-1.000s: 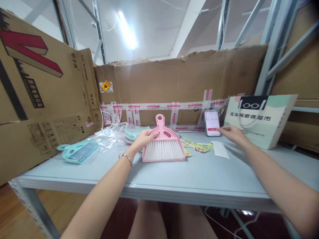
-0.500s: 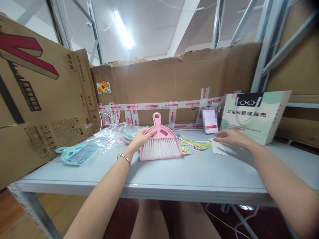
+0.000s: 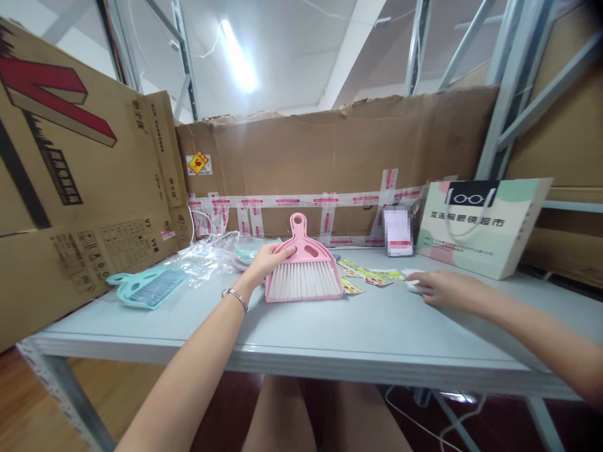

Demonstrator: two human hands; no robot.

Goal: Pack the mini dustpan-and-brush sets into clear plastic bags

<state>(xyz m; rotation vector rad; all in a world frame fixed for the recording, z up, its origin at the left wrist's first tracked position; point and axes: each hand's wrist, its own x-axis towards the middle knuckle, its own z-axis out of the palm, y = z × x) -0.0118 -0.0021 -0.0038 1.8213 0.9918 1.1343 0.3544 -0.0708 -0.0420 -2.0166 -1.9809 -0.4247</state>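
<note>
My left hand [image 3: 271, 260] grips a pink dustpan [image 3: 306, 235], its thumb on the front face below the handle. A pink-backed brush with white bristles [image 3: 305, 280] is nested in the pan, which stands tilted up above the table. On the right, my right hand [image 3: 436, 289] is closed on a white sheet [image 3: 413, 281] that looks like paper or tissue and lies low over the tabletop. Much of the sheet is hidden by my fingers. Between my hands, several green-and-yellow printed packets [image 3: 370, 273] lie behind the pan.
A teal dustpan set [image 3: 148, 287] lies at the left, beside clear plastic wrapping [image 3: 207, 251]. At the back right a phone [image 3: 398, 231] stands upright next to a paper bag [image 3: 480, 232]. Cardboard boxes [image 3: 282, 150] wall the back and left of the grey table [image 3: 301, 333].
My right hand has come down and nearer to me, closing over the white sheet, which now shows less and looks folded. The left hand keeps the dustpan nearly still.
</note>
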